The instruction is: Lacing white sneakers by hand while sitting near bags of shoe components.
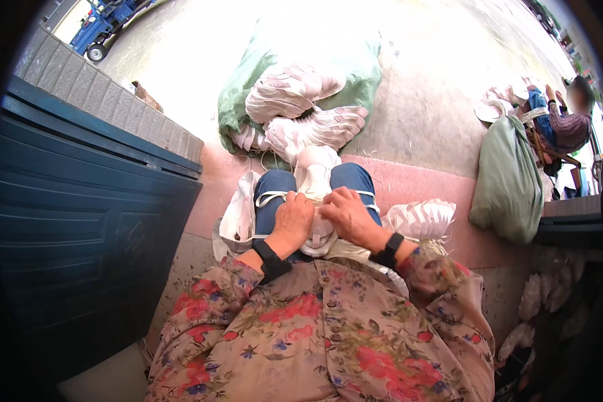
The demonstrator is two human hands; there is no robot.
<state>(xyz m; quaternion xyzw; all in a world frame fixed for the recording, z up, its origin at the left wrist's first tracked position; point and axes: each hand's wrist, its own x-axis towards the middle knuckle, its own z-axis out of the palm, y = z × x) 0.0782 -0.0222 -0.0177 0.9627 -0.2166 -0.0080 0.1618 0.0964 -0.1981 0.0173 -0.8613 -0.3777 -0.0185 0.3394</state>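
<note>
A white sneaker (316, 167) lies lengthwise between my denim-covered knees, its toe pointing away from me. Over its middle, my left hand (295, 220) is closed, knuckles up, against the left side of the shoe. My right hand (350, 216) bends in from the other side, fingers curled together in a pinch above the shoe. What the fingertips hold is hidden or too small to make out. White straps or cords (271, 195) cross my legs. Just beyond my knees, several more white sneakers (315, 130) are piled on a green sack.
The green sack (231, 100) stands ahead. White shoes (422, 218) lie beside my right leg, and a white bag-like thing (240, 214) is by my left. A blue door (94, 221) stands at left. At right, a person (569, 124) sits behind a full green sack (509, 181).
</note>
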